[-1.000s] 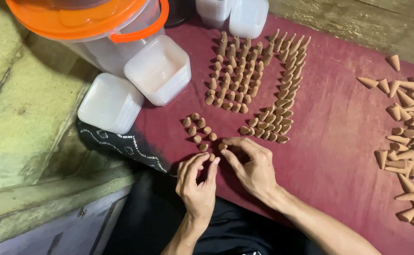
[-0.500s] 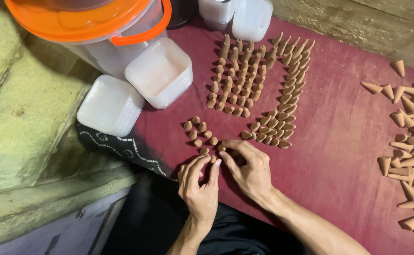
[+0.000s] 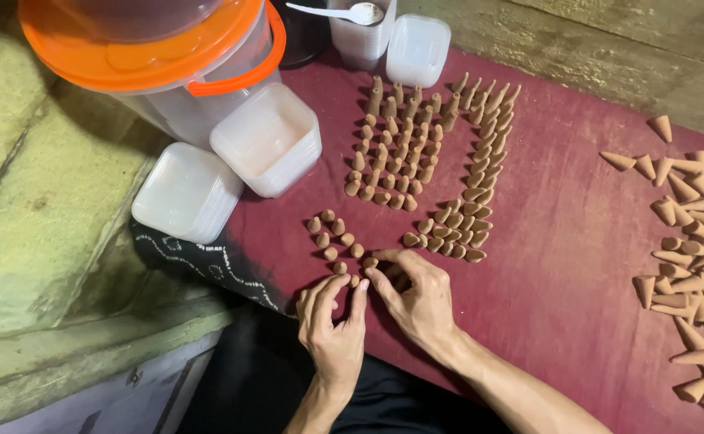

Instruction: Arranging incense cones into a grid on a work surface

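Both hands are working at the near end of a short row of small clay cones (image 3: 337, 241) standing on the dark red cloth (image 3: 577, 241). Left hand (image 3: 332, 325) is pinching one cone (image 3: 354, 280) between thumb and forefinger, fingers narrow; right hand (image 3: 416, 297) is touching the same spot, its fingertips curled close around another cone (image 3: 370, 262). Compared with half a second ago, the hands are sitting in nearly the same place and the short row looks unchanged. Beyond it, a dense block of upright cones (image 3: 428, 169) is standing in rows, and a loose heap of larger cones (image 3: 693, 257) is lying at the right edge. Left of the rows, two stacks of square white plastic lids (image 3: 231, 169) are leaning against a clear bucket with an orange lid (image 3: 155, 56). Farther back, a stack of clear cups (image 3: 360, 40) is holding a white spoon (image 3: 340, 12), with a white square container (image 3: 418, 48) beside it.
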